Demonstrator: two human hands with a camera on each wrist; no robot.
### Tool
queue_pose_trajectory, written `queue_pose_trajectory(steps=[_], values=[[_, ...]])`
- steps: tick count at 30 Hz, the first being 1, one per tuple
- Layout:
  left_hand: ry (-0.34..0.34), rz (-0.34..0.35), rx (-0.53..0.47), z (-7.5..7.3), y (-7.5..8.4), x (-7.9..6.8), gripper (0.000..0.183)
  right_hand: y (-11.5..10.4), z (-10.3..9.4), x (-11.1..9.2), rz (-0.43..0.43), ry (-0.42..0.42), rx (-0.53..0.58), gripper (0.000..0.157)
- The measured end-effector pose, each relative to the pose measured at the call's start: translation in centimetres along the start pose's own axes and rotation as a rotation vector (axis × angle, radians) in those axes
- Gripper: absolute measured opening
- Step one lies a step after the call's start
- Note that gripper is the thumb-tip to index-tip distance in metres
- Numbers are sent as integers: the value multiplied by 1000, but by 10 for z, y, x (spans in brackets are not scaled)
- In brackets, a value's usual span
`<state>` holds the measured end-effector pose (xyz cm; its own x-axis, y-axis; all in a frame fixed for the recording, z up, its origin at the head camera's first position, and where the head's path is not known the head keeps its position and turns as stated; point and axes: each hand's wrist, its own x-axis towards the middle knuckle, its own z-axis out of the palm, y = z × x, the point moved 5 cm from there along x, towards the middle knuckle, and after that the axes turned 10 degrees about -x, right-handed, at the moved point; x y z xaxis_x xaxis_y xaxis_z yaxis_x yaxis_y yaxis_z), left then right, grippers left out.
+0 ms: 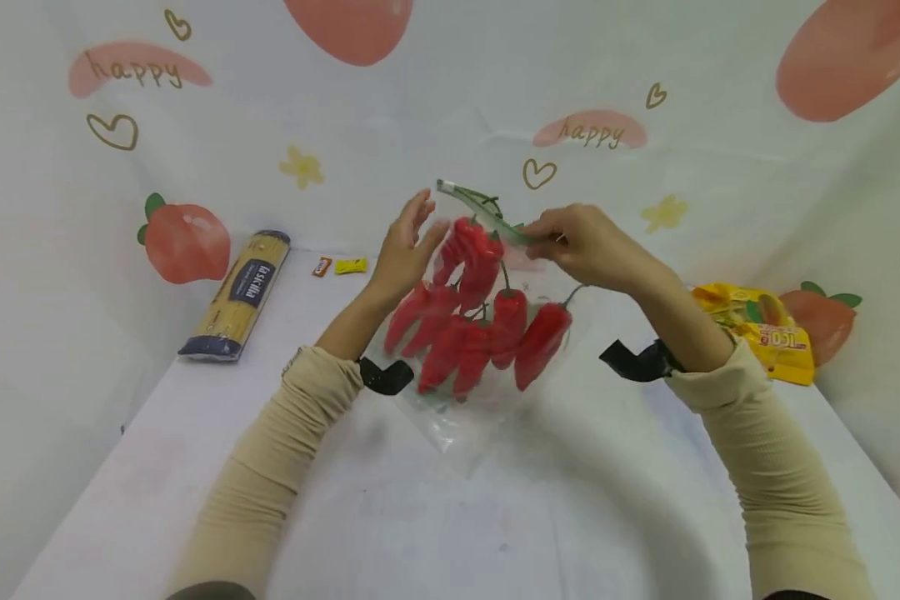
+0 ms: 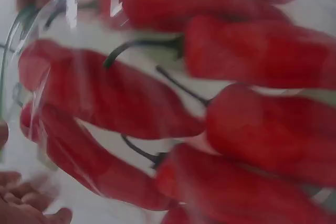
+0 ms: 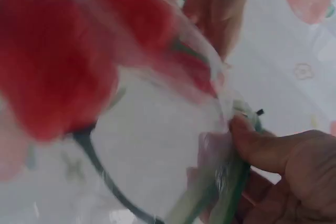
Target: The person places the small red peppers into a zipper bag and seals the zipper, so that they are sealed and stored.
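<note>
A clear zip bag full of red peppers with green stems hangs in front of me, above the white table. My right hand pinches the bag's green zip strip near its right end. In the right wrist view, thumb and fingers of the right hand close on that green edge. At the bag's upper left is my left hand, its fingers loosely extended and holding nothing. The left wrist view has the peppers close up through the plastic, with left-hand fingers at the lower left.
A pack of spaghetti lies at the table's left. Beside it are a small orange packet and a yellow packet. A yellow bag sits at the right, partly behind my right forearm. A printed white cloth rises behind.
</note>
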<state>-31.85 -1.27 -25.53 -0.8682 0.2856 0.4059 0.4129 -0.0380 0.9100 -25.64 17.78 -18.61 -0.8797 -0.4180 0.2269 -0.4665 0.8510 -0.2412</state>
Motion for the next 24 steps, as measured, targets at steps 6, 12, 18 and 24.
queue_pose_trajectory(steps=[6, 12, 18, 24], values=[[153, 220, -293, -23, 45, 11, 17, -12, -55, -8, 91, 268, 0, 21], [139, 305, -372, -25, 70, -3, 10, 0, -73, -20, 158, 317, 111, 25], [137, 403, -420, -27, 64, -15, 9, 6, -62, -25, 124, 245, 113, 36], [166, 466, -418, -27, 63, -19, 11, -12, -57, -22, -99, 374, 87, 35]])
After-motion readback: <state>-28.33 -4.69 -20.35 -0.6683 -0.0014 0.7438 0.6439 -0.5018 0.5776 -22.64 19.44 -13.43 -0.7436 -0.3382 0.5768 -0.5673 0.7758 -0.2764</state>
